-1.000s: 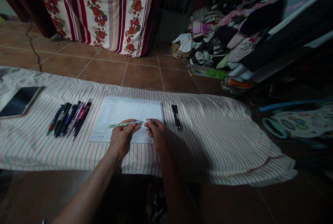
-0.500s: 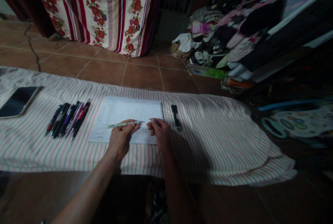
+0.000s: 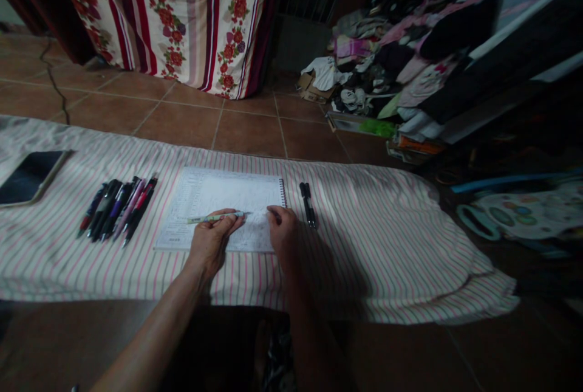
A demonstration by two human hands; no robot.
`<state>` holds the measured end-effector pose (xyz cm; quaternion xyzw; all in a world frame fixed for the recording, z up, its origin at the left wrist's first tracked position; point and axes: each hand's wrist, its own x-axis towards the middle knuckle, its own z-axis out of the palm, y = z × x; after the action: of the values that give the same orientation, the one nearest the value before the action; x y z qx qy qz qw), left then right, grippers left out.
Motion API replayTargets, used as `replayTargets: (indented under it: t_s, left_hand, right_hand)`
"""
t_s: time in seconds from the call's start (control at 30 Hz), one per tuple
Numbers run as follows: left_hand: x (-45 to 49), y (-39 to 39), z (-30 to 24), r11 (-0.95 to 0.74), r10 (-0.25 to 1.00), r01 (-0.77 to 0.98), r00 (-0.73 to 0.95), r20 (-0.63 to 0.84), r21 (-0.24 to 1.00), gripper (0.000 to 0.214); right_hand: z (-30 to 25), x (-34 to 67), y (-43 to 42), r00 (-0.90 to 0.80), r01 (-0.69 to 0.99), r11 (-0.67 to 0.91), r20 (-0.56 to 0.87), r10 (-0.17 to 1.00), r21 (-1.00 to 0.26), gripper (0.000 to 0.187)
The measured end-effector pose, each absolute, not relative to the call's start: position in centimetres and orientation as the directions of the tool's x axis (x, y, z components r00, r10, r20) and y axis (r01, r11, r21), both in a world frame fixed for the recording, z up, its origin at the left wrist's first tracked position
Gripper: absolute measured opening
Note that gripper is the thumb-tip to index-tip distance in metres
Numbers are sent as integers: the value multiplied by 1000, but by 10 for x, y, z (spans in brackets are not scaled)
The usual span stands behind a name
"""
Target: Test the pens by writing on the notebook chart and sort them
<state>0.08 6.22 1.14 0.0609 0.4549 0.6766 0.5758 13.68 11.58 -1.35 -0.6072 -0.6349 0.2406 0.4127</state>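
Observation:
My left hand point(image 3: 214, 234) is closed around a slim pale green pen point(image 3: 200, 220), held nearly level over the spiral notebook point(image 3: 228, 188) with its narrow end toward the right. On the notebook's right side, my right hand point(image 3: 283, 226) is closed with its fingertips bent together, a short way from the pen's end. Whatever those fingertips may hold is too small and dark to make out. The notebook's page is pale with faint print, and its coil runs along the right edge. Two black pens point(image 3: 308, 205) lie side by side just right of it.
Left of the notebook lies a row of several pens point(image 3: 118, 209), and beyond them a tablet or phone point(image 3: 31, 178). Everything rests on a striped cloth point(image 3: 387, 240). Past it are a tiled floor point(image 3: 177, 115), a floral curtain point(image 3: 195, 21) and a clothes heap point(image 3: 401, 58).
My right hand has drawn back to the right, away from the pen's end. My left hand and the pen have stayed almost where they were.

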Motion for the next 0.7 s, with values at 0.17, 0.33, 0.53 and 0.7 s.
replayTargets:
  t_s: [0.17,0.33,0.53,0.7]
  left_hand:
    - [1,63,11,76,830,-724,-335,-446,685,11]
    - [1,65,10,75,829,-724,-336,-447,685,10]
    - [0,63,10,85,843,-725,-313,-437,683,12]
    - [0,62,12,90,860,-728,-288,-422,680,13]
  right_hand:
    - [-12,137,114,46,715,155,267,963,-681,19]
    - [-8,134,112,25,742,209,338,941,-637,22]
    - [-3,129,109,-124,601,380,387,914,-703,23]
    - [-2,124,107,-257,574,519,462,849,-633,20]
